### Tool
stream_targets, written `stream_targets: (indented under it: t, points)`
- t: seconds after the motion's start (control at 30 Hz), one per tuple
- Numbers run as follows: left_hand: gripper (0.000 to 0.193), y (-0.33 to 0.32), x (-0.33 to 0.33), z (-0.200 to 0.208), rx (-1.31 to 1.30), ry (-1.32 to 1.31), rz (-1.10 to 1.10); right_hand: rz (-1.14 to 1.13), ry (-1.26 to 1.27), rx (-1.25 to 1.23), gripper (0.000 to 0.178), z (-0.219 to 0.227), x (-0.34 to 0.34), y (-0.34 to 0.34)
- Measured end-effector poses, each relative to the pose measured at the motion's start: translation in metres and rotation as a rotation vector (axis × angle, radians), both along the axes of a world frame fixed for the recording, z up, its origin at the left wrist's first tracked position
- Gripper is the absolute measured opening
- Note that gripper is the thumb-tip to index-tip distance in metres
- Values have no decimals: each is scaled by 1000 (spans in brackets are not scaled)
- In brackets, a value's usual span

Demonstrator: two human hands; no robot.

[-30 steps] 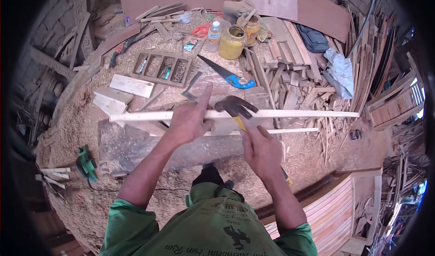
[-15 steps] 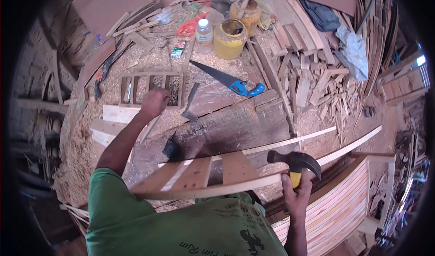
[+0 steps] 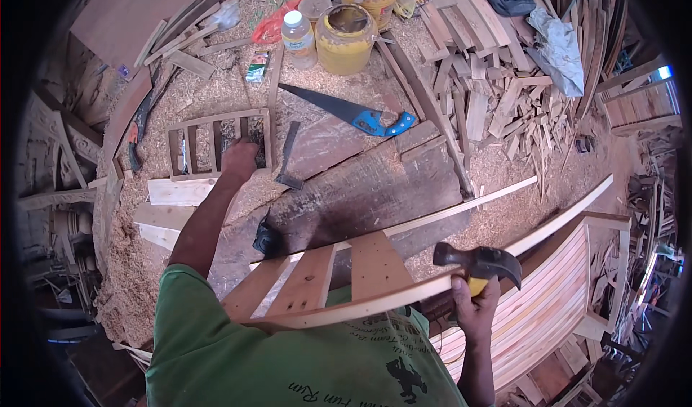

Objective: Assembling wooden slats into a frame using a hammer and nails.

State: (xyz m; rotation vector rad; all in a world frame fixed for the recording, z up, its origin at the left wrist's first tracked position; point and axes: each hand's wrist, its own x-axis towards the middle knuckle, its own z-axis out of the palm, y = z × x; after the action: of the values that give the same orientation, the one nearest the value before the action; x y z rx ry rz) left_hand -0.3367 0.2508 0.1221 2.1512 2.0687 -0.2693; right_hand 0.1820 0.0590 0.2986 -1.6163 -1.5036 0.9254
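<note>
My left hand [image 3: 240,159] reaches into the right part of a wooden compartment box [image 3: 205,116]. Its fingertips are down among small dark pieces, too small to name, and are hidden from view. My right hand [image 3: 477,310] grips a claw hammer [image 3: 484,264] by its yellow handle, with the black head on top. The thumb of that hand lies against the pale rail of a slatted wooden frame [image 3: 411,293]. This frame rests across my front, its slats reaching to a second, farther rail. A dark tape measure-like object [image 3: 268,238] sits beside its far left end.
Beyond the box lie a metal strip [image 3: 290,155] and a blue-handled handsaw [image 3: 360,114]. A yellow tub [image 3: 346,50] and a white-capped jar [image 3: 298,43] stand farther back. Wood offcuts [image 3: 504,104] are heaped at right. Stacked pale strips [image 3: 537,310] fill the lower right.
The whole view has shifted a little. My left hand has turned its fingers down into the box. My right hand still holds the hammer at the frame's rail.
</note>
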Motion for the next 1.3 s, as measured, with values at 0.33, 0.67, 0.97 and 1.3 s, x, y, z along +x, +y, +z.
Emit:
stream_targets:
  t: [0.33, 0.67, 0.97, 1.3]
  points:
    - [36, -62, 63, 185, 98, -793, 275, 59, 137, -4, 34, 4, -23, 44]
    - [16, -194, 290, 198, 595, -1542, 405, 142, 44, 276, 36, -8, -33, 64]
    - [19, -179, 307, 169, 704, -998, 247, 203, 49, 438, 52, 5, -10, 40]
    - [18, -181, 317, 173, 795, -803, 277, 331, -105, 802, 52, 92, 1, 6]
